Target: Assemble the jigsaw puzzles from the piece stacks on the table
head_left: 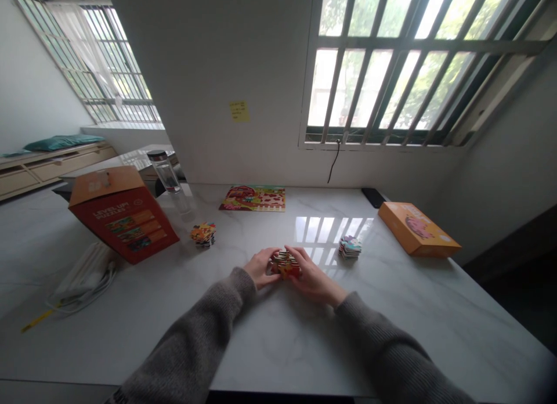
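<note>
Between my two hands, near the middle of the table, is a stack of puzzle pieces point(286, 266) with red and yellow tops. My left hand point(263, 267) curls around its left side. My right hand point(314, 276) grips the right side, fingers over the far edge. To the left stands another stack of puzzle pieces point(203, 234), orange and yellow on top. A third stack point(350, 247), pale with some purple and green, sits to the right of my right hand. Beyond my hands, against the wall, lies a colourful farm picture board point(253, 199) with a red barn.
A red puzzle box point(126, 218) stands at the left, with a glass bottle point(165, 170) behind it. A white power strip with cable point(85, 276) and a yellow pencil point(37, 321) lie nearer. An orange box point(418, 228) and a black phone-like object point(373, 197) are at the right.
</note>
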Motion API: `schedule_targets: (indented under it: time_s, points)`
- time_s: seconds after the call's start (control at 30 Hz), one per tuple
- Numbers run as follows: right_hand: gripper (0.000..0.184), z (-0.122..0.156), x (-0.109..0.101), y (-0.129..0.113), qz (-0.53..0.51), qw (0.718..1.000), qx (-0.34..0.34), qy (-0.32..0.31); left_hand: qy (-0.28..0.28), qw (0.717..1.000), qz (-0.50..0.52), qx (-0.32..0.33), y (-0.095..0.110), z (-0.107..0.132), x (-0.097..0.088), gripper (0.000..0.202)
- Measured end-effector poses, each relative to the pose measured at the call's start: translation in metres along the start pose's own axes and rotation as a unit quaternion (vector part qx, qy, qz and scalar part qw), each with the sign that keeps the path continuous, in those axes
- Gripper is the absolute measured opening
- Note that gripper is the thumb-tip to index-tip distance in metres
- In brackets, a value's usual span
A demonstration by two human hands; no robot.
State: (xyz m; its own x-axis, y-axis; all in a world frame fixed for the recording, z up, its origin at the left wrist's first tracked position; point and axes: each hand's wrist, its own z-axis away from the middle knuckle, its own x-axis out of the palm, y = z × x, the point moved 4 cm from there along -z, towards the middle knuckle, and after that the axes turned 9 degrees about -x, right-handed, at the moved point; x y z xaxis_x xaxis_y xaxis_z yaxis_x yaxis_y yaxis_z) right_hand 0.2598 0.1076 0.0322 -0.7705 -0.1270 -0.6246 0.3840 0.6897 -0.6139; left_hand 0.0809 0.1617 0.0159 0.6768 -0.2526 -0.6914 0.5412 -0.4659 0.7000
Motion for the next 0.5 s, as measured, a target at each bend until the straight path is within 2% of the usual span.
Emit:
schedule_targets:
  time_s: [0.17,0.3,0.4,0.5]
  points:
    - [0.083,0.007,0.004,-0.003,0.005,1.0,-0.011,-0.003,-0.031,0.997,-0.062,-0.023,-0.001,0.002,0.006,0.054]
    - [0.081,0.009,0.006,-0.002,0.01,1.0,0.008,0.003,-0.01,0.994,-0.097,-0.043,0.004,0.006,0.015,0.075]
    - [0.092,0.01,0.008,0.0,-0.005,1.0,0.016,0.008,-0.022,0.992,-0.118,-0.044,0.002,0.01,0.028,0.089]
    - [0.1,0.012,0.011,0.001,-0.025,1.0,0.015,-0.004,-0.023,0.989,-0.144,-0.039,-0.002,0.011,0.037,0.093]
